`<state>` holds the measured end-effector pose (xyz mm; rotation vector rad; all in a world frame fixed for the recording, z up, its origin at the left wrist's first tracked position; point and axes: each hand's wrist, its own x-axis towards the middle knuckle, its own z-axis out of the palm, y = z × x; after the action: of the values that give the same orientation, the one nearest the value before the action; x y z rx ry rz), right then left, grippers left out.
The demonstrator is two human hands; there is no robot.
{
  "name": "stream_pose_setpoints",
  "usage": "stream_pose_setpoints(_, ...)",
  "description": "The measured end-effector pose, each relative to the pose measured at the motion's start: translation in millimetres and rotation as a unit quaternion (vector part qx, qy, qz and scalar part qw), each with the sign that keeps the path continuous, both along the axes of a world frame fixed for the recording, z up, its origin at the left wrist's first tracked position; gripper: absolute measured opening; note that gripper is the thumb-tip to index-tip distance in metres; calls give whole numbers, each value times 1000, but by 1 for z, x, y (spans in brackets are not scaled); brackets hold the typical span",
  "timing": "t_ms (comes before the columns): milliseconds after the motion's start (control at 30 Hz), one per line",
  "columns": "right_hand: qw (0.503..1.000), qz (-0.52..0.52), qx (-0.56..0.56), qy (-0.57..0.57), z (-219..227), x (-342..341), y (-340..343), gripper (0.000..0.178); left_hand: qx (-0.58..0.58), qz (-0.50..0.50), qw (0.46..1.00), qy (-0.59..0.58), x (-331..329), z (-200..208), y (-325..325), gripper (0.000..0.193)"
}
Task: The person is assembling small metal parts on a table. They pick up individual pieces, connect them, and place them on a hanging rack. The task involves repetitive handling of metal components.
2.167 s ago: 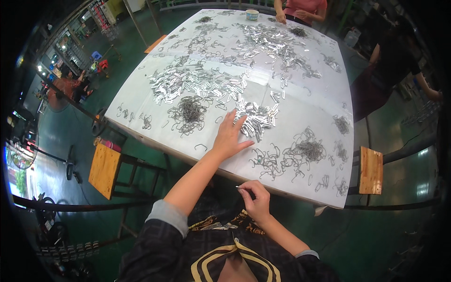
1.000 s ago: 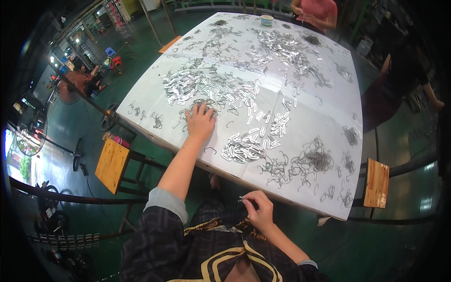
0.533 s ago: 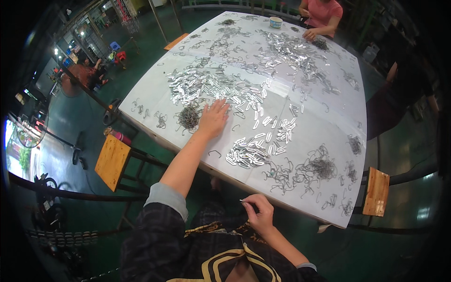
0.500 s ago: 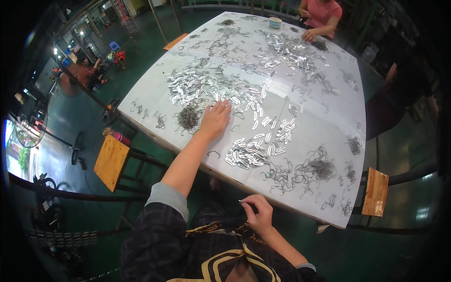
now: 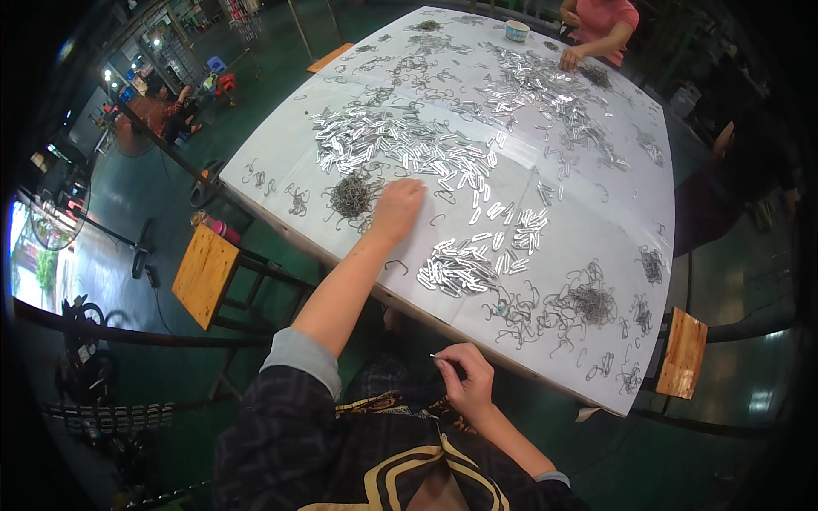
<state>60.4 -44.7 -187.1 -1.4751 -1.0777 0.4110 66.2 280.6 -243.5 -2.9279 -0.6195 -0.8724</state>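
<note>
My left hand (image 5: pixel 399 209) is over the white-covered table, its fingers curled in; what they hold, if anything, is hidden. Just beyond it spreads a pile of flat, shiny silver metal links (image 5: pixel 372 140). To its left is a dark tangle of bent wire hooks (image 5: pixel 350 197). Down near my lap, off the table's near edge, my right hand (image 5: pixel 467 379) pinches a small shiny metal piece (image 5: pixel 435 356) between thumb and forefinger. A second pile of silver links (image 5: pixel 456 271) lies on the table between my hands.
More wire hooks (image 5: pixel 592 302) lie scattered at the table's (image 5: pixel 383 247) right side. Across the table a person in a pink top (image 5: pixel 607 21) handles hooks near a small tub (image 5: pixel 516 31). Wooden stools (image 5: pixel 204 274) flank the table; another person in dark clothing (image 5: pixel 724 183) is at the right.
The fingers of my left hand, spread flat before, have curled in near the large link pile. My right hand keeps its pinch, a little higher in view. The whole view has shifted slightly.
</note>
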Motion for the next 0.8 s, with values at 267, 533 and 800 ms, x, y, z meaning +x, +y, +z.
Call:
stream_pose_setpoints(267, 1000, -13, -14, -18, 11, 4, -4, 11, -114, 17, 967, 228, 2, 21, -18, 26)
stream_pose_setpoints(533, 1000, 12, -8, -11, 9, -1, 3, 11, -20, 47, 996, 73, -14, 0, 47, 36)
stream_pose_setpoints(800, 1000, 1, -14, -20, 9, 3, 2, 11, -117, 47, 970, 208, -26, 4, 45, 29)
